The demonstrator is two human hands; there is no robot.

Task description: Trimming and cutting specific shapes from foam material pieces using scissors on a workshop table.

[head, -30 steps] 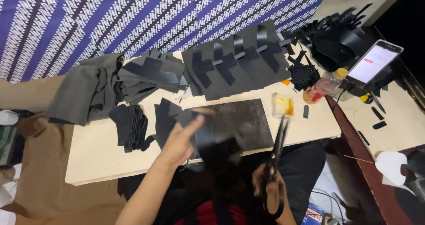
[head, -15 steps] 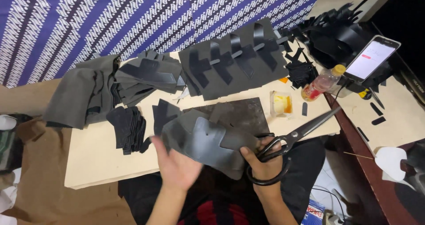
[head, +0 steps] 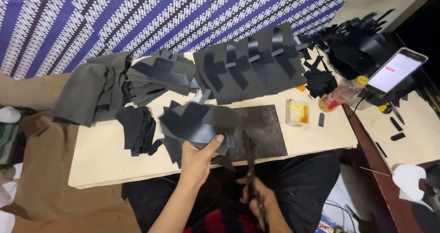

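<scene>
Two hands work: left hand [head: 198, 162] pinches a floppy black sheet [head: 195, 123] at its edge; right hand [head: 261, 205] grips scissors [head: 250, 162].

One head-worn view looks steeply down, close over the workboard [head: 114, 164]

arms bare, no sleeves | dark trousers | red-patterned cloth at waist – partly hidden
</scene>
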